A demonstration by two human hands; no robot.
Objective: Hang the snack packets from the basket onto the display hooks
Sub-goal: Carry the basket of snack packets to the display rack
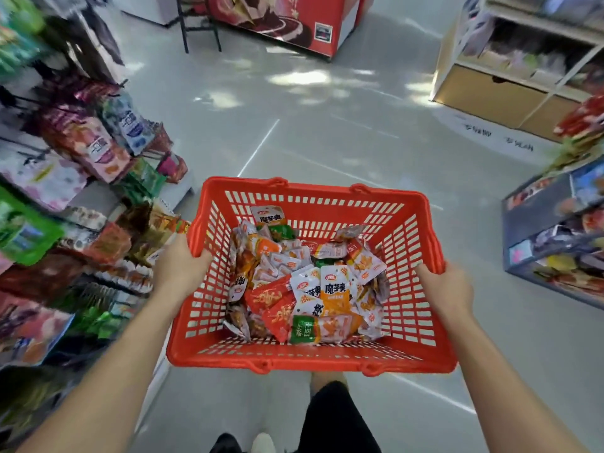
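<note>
1. The snack packets [310, 282] lie in a loose heap on the bottom of the red basket [313, 359]. They are mostly orange, white and green, and one stands against the far wall.
2. We see the basket held roughly level above the floor, straight in front of the person. Pale floor shows through its slotted walls.
3. The left hand [178, 269] clamps the basket's left rim, fingers curled over the edge. Its bare forearm runs back toward the near left corner.
4. The right hand [447, 289] grips the right rim in the same way, with its forearm stretching to the near right. The hands sit well apart, one on each side of the basket.
5. On the left we find a display rack [75, 142] crowded with hanging packets. It is blurred and close beside the left hand.
6. To the right stands a dark shelf [523, 256] of goods. Farther off, cardboard boxes [490, 96] and a red cabinet [294, 24] sit on the grey floor [294, 125].
</note>
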